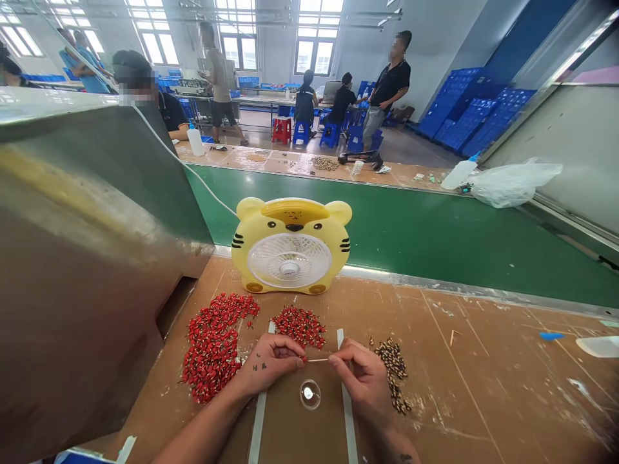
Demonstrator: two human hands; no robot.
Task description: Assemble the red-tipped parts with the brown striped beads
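Note:
My left hand (276, 362) pinches a small red piece (304, 359) between thumb and fingertips. In my right hand (363, 377) is a thin wooden stick (318, 360), and its tip reaches the red piece. Below both hands sits a small round clear dish (310, 394) with a bright glint in it. A large pile of red pieces (213, 348) lies left of my left hand, and a smaller red pile (300, 325) lies just beyond my fingers. Dark and gold bead-like pieces (393, 367) lie beside my right hand.
A yellow animal-faced fan (290, 248) stands behind the piles. A metal housing (82, 258) borders the left side. Past the green belt (411, 225), another bench holds bottles, parts and a plastic bag (515, 180). Several people are farther back. Two pale tape strips (350, 406) frame the work spot.

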